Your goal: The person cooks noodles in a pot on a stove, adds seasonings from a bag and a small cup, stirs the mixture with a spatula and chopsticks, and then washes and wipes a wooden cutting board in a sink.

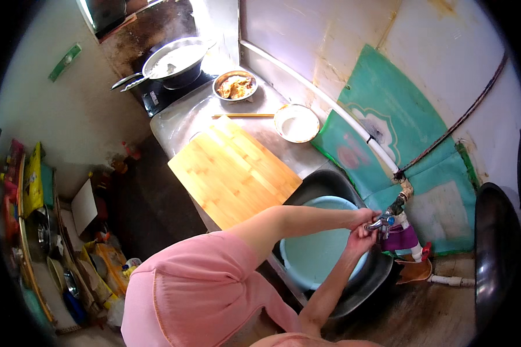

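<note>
My left hand (364, 217) and my right hand (363, 238) meet close together at the spout of a metal tap (377, 223) with a blue-marked top. The spout hides part of the fingers, so whether they hold anything is unclear. Beneath my forearms a light blue plastic basin (317, 256) sits inside a black sink (373, 284). Water seems to lie in the basin. A purple cloth or wrap (399, 238) surrounds the pipe just below the tap.
A bamboo cutting board (234, 173) lies on the metal counter (182, 117), partly over the sink edge. Beyond it are chopsticks (243, 116), a white bowl (297, 123), a metal bowl of food (235, 86) and a steaming pan (178, 60) on a black cooktop (156, 102).
</note>
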`<state>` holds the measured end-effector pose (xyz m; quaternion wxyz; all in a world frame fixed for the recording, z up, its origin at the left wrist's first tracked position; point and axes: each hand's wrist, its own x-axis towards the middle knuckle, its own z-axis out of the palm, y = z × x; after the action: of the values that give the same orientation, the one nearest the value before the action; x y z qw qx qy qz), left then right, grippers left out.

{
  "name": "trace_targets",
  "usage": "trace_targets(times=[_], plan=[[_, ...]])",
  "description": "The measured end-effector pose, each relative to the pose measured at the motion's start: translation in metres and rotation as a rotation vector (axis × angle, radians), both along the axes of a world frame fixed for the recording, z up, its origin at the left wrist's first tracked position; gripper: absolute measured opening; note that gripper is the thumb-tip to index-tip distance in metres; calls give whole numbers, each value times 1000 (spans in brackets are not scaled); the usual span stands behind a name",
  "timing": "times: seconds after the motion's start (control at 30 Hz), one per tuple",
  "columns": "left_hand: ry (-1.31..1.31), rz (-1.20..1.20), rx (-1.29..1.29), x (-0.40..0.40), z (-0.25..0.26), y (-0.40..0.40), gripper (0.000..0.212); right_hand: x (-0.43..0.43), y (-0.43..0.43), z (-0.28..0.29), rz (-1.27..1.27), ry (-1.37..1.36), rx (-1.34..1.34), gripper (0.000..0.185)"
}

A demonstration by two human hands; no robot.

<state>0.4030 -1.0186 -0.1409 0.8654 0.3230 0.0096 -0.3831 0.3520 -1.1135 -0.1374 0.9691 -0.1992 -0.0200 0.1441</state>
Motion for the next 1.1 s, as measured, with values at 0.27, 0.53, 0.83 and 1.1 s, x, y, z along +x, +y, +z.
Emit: trace_targets(times=[0.27, 0.53, 0.83, 1.1], plan=[[-250, 874, 1063, -68, 26, -41, 35, 77, 15, -64, -248, -131, -1483, 21], [7, 443, 1023, -38, -19, 3, 31, -51, 14, 24, -273, -388, -1219, 37], [-898, -201, 1464, -115, 43, 23, 40, -61, 16, 167, -478, -612, -2220, 41], [-1228, -541, 451, -123, 206, 88, 43, -117, -19, 214, 37, -476, -968, 49]])
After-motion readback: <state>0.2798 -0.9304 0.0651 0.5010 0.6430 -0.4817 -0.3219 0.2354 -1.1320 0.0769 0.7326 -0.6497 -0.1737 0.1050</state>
